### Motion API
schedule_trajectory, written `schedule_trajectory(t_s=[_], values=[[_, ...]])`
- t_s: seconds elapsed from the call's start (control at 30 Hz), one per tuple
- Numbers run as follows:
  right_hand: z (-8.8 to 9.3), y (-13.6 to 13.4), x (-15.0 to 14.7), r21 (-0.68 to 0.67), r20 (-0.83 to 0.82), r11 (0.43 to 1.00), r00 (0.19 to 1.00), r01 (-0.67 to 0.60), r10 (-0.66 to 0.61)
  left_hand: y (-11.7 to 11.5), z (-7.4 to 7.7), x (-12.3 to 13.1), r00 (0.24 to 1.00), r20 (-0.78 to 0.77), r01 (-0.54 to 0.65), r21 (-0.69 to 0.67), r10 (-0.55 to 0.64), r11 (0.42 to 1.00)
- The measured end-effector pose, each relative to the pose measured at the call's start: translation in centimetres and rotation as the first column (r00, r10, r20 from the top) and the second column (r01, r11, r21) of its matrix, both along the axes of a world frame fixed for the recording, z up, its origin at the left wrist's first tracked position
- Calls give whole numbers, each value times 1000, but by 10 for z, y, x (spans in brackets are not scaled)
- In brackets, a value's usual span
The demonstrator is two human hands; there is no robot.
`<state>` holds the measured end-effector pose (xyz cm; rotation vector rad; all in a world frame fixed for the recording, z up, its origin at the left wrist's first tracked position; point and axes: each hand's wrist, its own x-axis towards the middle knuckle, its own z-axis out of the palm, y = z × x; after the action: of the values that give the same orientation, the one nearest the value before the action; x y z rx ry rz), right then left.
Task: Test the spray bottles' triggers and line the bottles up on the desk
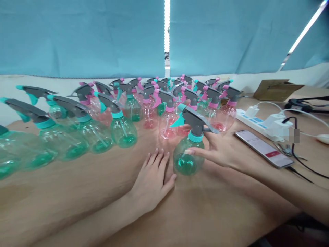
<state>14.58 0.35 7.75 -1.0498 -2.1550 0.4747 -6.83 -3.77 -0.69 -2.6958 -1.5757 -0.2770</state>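
Note:
A green spray bottle (189,156) with a grey trigger head and teal collar stands upright on the wooden table (84,192), apart from the others. My right hand (218,151) wraps round its body from the right, thumb across the front. My left hand (153,178) lies flat on the table just left of the bottle, fingers stretched out, holding nothing.
Several green spray bottles (123,127) and pink spray bottles (168,118) crowd the far and left part of the table. At the right lie a phone (264,148), a white power strip (259,124) with chargers and cables, and a cardboard box (276,90).

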Motion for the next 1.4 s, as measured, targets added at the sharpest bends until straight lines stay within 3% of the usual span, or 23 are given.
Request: schedule_trajectory(t_s=[0.2,0.33,0.5,0.63,0.73,0.9,1.4], values=[[-10,-7,8,17,111,999,993,35,-36,-3,0,-1,1000,25,3,6,-3,1000],[-12,-4,4,7,146,998,988,56,-57,-11,0,-15,999,45,7,24,-8,1000],[-17,9,-21,-6,119,998,991,65,-63,-24,2,-47,998,58,-20,41,17,999],[-25,26,-51,11,-4,1000,1000,-11,11,-31,6,-62,996,82,-30,51,25,998],[-30,40,-71,-14,-72,998,996,-60,59,-32,6,-63,994,105,-28,61,21,998],[-31,59,-91,-11,-83,1000,996,9,-10,-31,4,-59,993,115,-37,58,31,998],[-31,78,-113,-11,-108,1000,994,23,-24,-31,4,-61,993,113,-30,44,25,999]])
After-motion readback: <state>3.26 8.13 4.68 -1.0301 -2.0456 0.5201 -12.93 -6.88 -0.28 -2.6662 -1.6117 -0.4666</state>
